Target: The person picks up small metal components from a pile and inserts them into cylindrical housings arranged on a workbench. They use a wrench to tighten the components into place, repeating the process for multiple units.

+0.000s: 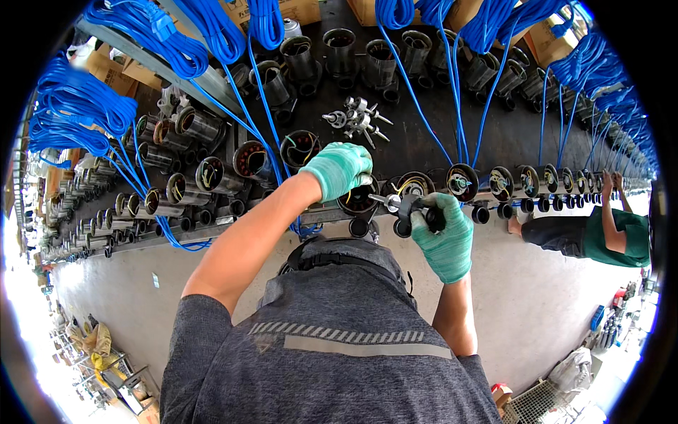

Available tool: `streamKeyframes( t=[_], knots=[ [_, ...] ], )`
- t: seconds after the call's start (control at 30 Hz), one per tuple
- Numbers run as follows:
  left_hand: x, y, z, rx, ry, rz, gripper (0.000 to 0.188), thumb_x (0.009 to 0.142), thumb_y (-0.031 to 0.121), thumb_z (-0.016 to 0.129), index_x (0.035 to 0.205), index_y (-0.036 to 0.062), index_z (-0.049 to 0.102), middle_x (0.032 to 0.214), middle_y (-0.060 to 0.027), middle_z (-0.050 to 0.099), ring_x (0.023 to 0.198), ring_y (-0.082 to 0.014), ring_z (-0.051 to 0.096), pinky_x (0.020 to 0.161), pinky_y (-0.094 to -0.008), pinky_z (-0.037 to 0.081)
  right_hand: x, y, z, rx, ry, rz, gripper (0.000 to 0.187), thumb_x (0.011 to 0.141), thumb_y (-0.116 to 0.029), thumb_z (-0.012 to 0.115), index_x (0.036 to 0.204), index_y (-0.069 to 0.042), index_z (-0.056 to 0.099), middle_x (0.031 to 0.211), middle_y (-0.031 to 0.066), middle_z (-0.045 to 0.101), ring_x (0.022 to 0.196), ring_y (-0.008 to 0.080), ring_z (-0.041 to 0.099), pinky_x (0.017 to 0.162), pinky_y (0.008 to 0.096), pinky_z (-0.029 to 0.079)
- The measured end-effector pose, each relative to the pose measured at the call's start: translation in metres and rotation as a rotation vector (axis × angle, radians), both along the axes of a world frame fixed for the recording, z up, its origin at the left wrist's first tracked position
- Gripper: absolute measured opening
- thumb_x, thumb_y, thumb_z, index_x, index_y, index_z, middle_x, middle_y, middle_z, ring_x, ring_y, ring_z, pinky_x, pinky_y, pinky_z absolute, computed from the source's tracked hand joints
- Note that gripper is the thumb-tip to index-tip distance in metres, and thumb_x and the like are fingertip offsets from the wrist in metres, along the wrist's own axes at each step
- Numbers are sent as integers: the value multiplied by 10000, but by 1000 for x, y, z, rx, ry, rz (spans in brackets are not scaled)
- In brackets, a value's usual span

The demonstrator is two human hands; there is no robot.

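My left hand (337, 171), in a teal knit glove, is closed over the bench edge, above an open motor housing (358, 201). Its fingertips are curled together; whatever they pinch is too small to make out. In the same kind of glove, my right hand (446, 239) grips a black round part (409, 209) at the front edge. A silver shaft (385, 202) points left from beside that part, toward my left hand. Just behind stands another housing with yellow wires (415, 185). Farther back, several metal rotor shafts (357, 120) lie in a cluster on the dark bench.
Rows of cylindrical motor housings (339, 53) line the bench (424, 127). Coiled blue cables (81, 113) hang above and lie at left, their leads running down to the housings. A co-worker in a green shirt (621, 230) stands at the right. Boxes (296, 10) sit behind.
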State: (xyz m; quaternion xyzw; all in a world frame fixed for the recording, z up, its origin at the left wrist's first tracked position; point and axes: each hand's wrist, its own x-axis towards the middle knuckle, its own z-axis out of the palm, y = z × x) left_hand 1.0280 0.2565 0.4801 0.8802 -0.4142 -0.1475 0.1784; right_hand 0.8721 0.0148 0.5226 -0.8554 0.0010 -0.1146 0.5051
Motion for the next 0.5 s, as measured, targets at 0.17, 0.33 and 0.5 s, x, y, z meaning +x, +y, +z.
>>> streamKeyframes(
  t=[0.17,0.33,0.5],
  knots=[
    [21,-10,6,119,180,77,362,1007,359,725,1166,34,737,1177,-178,728,1075,-389,702,943,-486,555,22,25,-6,-47,44,97,298,872,-88,831,1150,-61,729,953,107,744,777,194,730,720,325,604],
    [28,-10,-1,63,389,143,380,1016,380,716,1158,27,720,1099,-205,748,1038,-400,712,918,-475,554,41,46,-28,-204,86,195,261,901,-163,798,1138,-70,740,1001,148,745,832,307,760,725,394,615],
    [23,6,-16,-41,394,49,438,1020,362,716,1299,26,690,1173,-193,731,1131,-371,701,1007,-447,551,51,55,-45,-269,88,206,274,901,-182,804,1143,-72,740,996,147,747,834,339,758,733,423,614]
  ],
)
